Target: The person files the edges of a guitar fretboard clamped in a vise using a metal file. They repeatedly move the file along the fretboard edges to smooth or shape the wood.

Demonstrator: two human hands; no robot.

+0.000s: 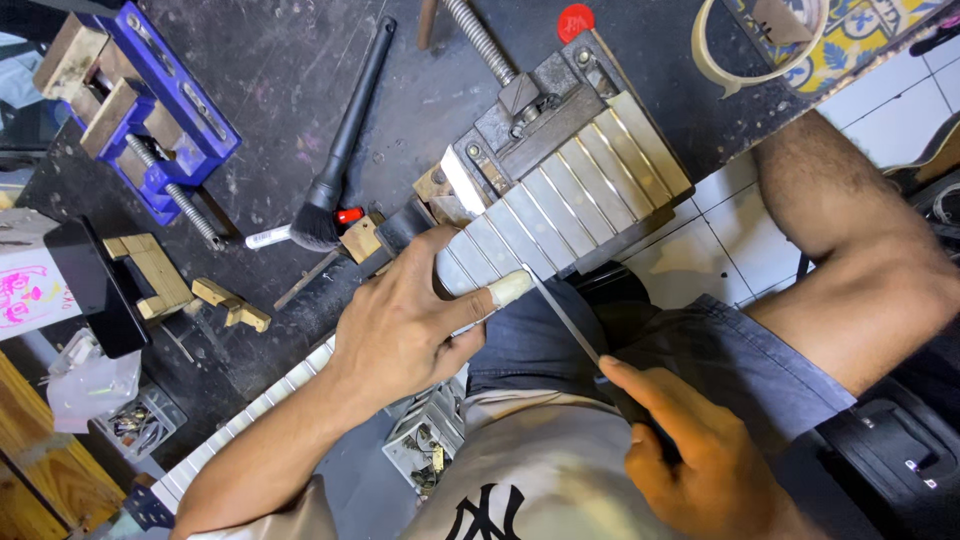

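The left hand [405, 325] is pressing down on a fretted guitar neck [560, 205] in the middle of the frame, its taped fingertip resting at the neck's near edge. The right hand [700, 455], at the lower right, is gripping the dark handle of a thin metal file [560, 318], closed around it, with the file's tip touching the neck beside the taped finger. The neck is lying clamped in a dark metal vise [525, 115] on the dark surface [290, 70]. A black brush [340, 150] is lying left of the vise, and a blue vise [150, 105] is sitting at the upper left.
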